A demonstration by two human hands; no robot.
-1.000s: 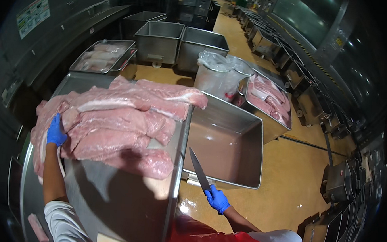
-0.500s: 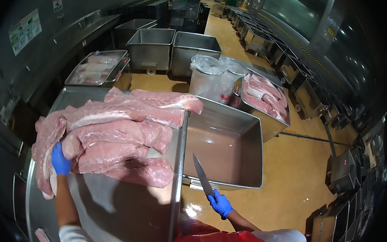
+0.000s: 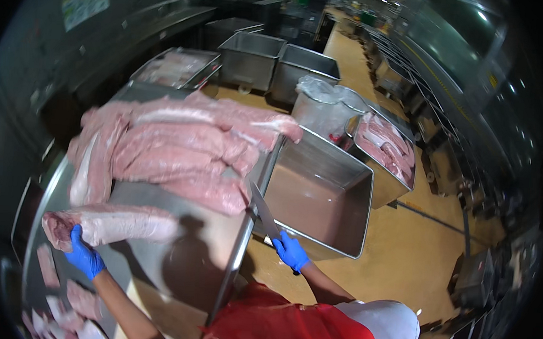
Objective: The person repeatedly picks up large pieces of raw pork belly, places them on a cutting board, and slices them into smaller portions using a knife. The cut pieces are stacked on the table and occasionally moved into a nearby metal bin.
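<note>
My blue-gloved left hand (image 3: 84, 256) grips the left end of a long pork loin (image 3: 131, 224), which lies across the near part of the steel table (image 3: 202, 243). Behind it a heap of raw pork loins (image 3: 167, 147) covers the table's far half. At the table's right edge, my gloved right hand (image 3: 291, 251) is closed round the handle of a knife (image 3: 265, 214), whose blade points up and away to the left. Beneath the knife, beside the table, stands a deep steel tub (image 3: 319, 203) with a pinkish bottom.
Small meat trimmings (image 3: 79, 310) and a pale cutting board (image 3: 160, 312) lie at the table's near left. A steel cart of cut meat (image 3: 385, 145) and plastic-lined bins (image 3: 319, 104) stand beyond the tub. Two steel tubs (image 3: 250, 59) are farther back; a row of carts lines the right wall.
My left hand has drawn one loin away from the heap, toward me. The knife in my right hand has shifted left to the table's edge, and the view has turned.
</note>
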